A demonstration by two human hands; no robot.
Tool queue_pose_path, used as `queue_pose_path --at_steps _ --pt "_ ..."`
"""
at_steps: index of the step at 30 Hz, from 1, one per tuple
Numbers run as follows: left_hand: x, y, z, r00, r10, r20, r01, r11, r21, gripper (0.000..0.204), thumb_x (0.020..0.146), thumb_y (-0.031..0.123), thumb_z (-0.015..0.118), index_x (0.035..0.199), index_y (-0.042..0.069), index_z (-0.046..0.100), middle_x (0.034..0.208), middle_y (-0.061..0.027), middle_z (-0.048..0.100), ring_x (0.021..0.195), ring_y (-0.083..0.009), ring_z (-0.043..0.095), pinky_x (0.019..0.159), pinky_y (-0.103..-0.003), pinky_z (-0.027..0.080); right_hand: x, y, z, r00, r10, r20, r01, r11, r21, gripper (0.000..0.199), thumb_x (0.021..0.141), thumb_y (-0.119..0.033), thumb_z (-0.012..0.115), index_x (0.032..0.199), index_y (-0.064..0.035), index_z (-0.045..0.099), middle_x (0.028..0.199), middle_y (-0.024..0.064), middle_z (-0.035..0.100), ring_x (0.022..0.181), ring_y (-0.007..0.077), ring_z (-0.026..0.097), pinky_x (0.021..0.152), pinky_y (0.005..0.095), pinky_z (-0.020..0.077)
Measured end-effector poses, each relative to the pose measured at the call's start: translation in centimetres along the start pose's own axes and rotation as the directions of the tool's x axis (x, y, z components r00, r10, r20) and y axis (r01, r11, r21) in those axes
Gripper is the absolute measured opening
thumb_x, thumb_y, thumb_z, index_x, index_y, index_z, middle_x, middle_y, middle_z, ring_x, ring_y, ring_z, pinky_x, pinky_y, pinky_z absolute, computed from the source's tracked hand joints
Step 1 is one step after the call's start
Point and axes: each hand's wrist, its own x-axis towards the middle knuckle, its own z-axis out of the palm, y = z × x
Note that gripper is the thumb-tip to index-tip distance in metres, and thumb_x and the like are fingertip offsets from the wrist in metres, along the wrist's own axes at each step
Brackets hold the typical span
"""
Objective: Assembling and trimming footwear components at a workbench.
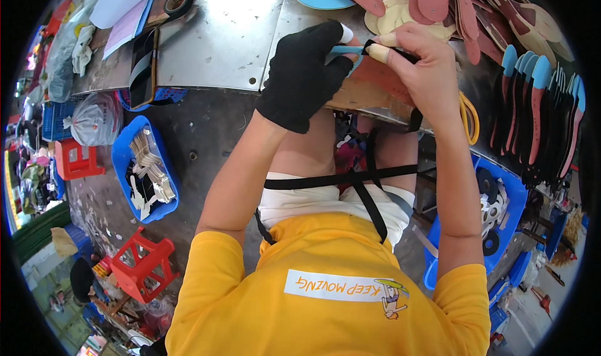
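Light-Blue Piece [348, 50] Pinched Above the Table [216, 36]

Two red stools [143, 265] stand on the floor left of the table, with a blue tub [127, 132] of pale and black pieces nearer to it. A roll of black tape [186, 8] lies at the table's far left, beside papers [128, 27]. Above the table's near edge, my left hand [307, 74], in a black glove, grips the light-blue piece between thumb and fingers. My right hand [429, 61], its thumb and forefinger in tan coverings, closes on a black strip [405, 56] at the piece's right end. Beneath, a wooden board [357, 96] lies along the table's near edge. Reddish and cream insole shapes [432, 2] pile up at the table's far right. Below its right side sits a blue bin [517, 199] of tape rolls; a row of blue-tipped insoles [536, 118] lines its right end.
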Motion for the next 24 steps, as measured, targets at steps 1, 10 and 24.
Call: queue_pose_path --at_steps 1,10,24 --pt "0.0 0.1 0.0 1.000 0.008 0.003 -0.008 1.000 0.017 0.018 0.081 0.013 0.073 0.096 0.006 0.067 0.077 -0.0079 0.068 0.067 -0.0119 0.063 0.062 -0.027 0.049 0.0 0.0 0.0 1.000 -0.029 -0.006 0.028 0.998 -0.054 0.017 0.077 -0.009 0.072 0.093 -0.0022 0.071 0.076 0.0046 0.059 0.069 0.0148 0.055 0.065 0.0258 0.0430" --pt "0.1 -0.1 0.2 0.996 -0.065 0.056 0.069 0.995 -0.072 0.021 0.080 0.010 0.073 0.099 0.006 0.066 0.088 -0.0081 0.068 0.076 -0.0144 0.066 0.070 -0.027 0.052 0.8 -0.2 -0.7 0.963 -0.254 0.092 0.271 0.906 -0.326 0.016 0.074 -0.011 0.071 0.088 -0.0044 0.065 0.078 0.0093 0.062 0.076 0.0299 0.061 0.067 0.0362 0.0486" --pt "1.4 2.4 -0.2 0.961 0.190 0.200 -0.221 0.964 0.145 0.017 0.079 -0.003 0.067 0.094 0.004 0.069 0.089 -0.0087 0.064 0.076 -0.0223 0.064 0.069 -0.027 0.050 1.6 1.2 -5.0 0.810 0.306 0.500 -0.401 0.911 0.092 0.017 0.086 -0.022 0.067 0.092 -0.0079 0.060 0.073 -0.0024 0.055 0.068 0.0042 0.050 0.058 0.0211 0.0398"
